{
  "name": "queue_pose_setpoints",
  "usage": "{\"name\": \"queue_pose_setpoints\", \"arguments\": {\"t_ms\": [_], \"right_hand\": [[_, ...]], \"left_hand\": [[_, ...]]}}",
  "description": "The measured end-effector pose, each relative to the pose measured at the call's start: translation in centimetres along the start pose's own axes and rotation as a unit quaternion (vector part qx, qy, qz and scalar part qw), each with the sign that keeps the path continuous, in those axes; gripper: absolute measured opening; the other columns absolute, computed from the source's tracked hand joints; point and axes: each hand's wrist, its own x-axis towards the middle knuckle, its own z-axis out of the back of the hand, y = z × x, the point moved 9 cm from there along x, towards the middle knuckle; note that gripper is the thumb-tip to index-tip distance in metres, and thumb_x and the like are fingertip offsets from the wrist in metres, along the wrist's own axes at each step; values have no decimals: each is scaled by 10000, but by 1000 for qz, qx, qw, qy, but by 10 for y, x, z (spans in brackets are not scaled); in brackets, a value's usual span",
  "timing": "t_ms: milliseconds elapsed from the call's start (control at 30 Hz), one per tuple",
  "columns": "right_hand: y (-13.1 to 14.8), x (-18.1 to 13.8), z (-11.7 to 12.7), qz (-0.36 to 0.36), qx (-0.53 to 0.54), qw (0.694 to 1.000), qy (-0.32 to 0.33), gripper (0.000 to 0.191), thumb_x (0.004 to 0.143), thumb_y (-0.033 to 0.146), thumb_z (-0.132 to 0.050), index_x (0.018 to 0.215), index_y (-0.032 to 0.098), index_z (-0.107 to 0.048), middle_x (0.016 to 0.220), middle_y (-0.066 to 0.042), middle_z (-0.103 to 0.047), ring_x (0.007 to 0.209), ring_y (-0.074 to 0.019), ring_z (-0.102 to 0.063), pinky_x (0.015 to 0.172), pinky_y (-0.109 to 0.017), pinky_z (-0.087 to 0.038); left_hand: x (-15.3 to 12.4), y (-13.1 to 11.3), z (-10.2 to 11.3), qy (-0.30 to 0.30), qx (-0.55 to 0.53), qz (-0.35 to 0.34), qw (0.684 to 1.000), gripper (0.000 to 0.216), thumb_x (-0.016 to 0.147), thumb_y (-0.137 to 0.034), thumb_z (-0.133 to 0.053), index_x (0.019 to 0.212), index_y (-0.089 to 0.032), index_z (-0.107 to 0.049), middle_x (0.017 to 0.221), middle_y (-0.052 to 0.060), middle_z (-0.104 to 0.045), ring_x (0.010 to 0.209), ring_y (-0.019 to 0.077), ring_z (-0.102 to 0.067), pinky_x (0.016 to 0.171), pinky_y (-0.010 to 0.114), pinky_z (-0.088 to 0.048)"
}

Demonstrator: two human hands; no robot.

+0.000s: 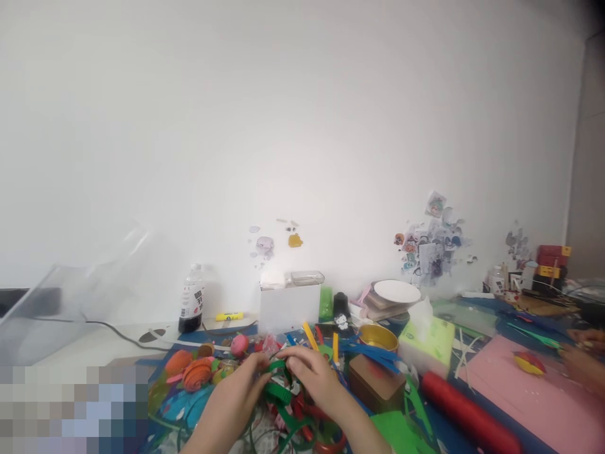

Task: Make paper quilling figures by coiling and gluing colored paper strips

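- Low at the near edge of the worktop (94, 347), my left hand (239, 394) and right hand (316, 377) meet over a heap of coloured strips (288, 435).
- Both sets of fingers are pinched on a green strip (278, 394), which loops between the two hands just above the heap.
- Just right of my right hand sits a brown tin (375, 384) with its lid on, so what is inside is hidden.
- Behind it, a round gold tin (378, 337) stands open; I cannot tell what it holds.
- Beside that, a green tissue box (428, 350) has a white tissue standing up out of its top.
- Against the wall, a white box (289, 308) carries a clear shallow tray (307, 277).
- Left of the white box, a bottle (191, 301) shows dark liquid at its base.
- At the far right, another person's hands (583, 359) rest by a pink mat (543, 397).
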Motion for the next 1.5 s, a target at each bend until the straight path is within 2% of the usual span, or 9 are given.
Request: {"name": "queue_pose_setpoints", "arguments": {"t_ms": [200,333,433,633,733,867,1000,1200,1500], "right_hand": [[-26,-1,46,-48,-42,979,-193,254,833,352,-415,720,182,-567,669,-5,-552,644,-156,-504,582,-239,-386],[-49,-41,126,-126,-103,865,-475,280,835,388,-352,854,172,-530,824,-81,-577,753,-214,-530,656,-299,-415],[-56,-51,152,-130,-145,837,-511,237,797,313,-395,902,148,-529,923,-142,-547,905,-284,-487,793,-394,-367],[-14,-24,99,-4,-259,889,-378,302,735,108,-407,994,176,-548,1035,-138,-502,1036,-295,-415,882,-446,-315],[21,-9,21,123,-175,968,-131,296,799,146,-441,1070,236,-518,1051,-70,-542,1022,-223,-470,909,-362,-339],[34,-13,-45,94,-106,987,75,659,639,298,-708,1229,272,-415,1160,-49,-508,1018,-234,-497,867,-319,-381],[19,-14,-53,22,-128,989,70,636,589,260,-737,1168,263,-473,1147,-57,-513,981,-253,-505,796,-319,-400],[-12,-10,-54,-63,14,997,46,415,709,107,-497,1105,227,-519,621,44,-517,566,-129,-510,527,-210,-381],[-25,1,-25,-74,73,994,-46,181,730,184,-520,847,172,-657,641,15,-534,587,-125,-494,574,-234,-401]], "left_hand": [[1,6,6,-2,36,6,999,271,771,-341,-450,989,-245,-581,1015,38,-674,938,215,-613,786,290,-449],[1,0,2,50,47,-15,998,232,764,-353,-457,806,-244,-657,866,25,-699,830,210,-630,719,256,-447],[0,-5,1,71,24,-32,997,277,775,-383,-444,697,-236,-665,711,11,-690,698,187,-628,652,225,-432],[3,3,10,-1,-25,4,1000,394,804,-456,-388,580,-203,-590,557,-5,-623,554,169,-574,543,222,-391],[5,14,16,-58,-66,36,996,429,808,-488,-364,546,-197,-538,514,-15,-587,546,169,-562,558,234,-401],[4,27,22,-114,-105,72,985,387,788,-516,-386,702,-195,-586,620,-7,-639,661,192,-599,630,252,-438],[1,31,24,-149,-132,88,976,365,781,-516,-389,765,-200,-573,635,-12,-623,658,191,-594,629,262,-452],[2,35,21,-164,-198,88,962,413,796,-511,-337,690,-187,-572,624,11,-611,693,207,-601,697,303,-474],[11,6,-1,18,-169,33,985,268,691,-396,-490,756,-186,-643,830,44,-711,845,229,-628,786,317,-470]]}}
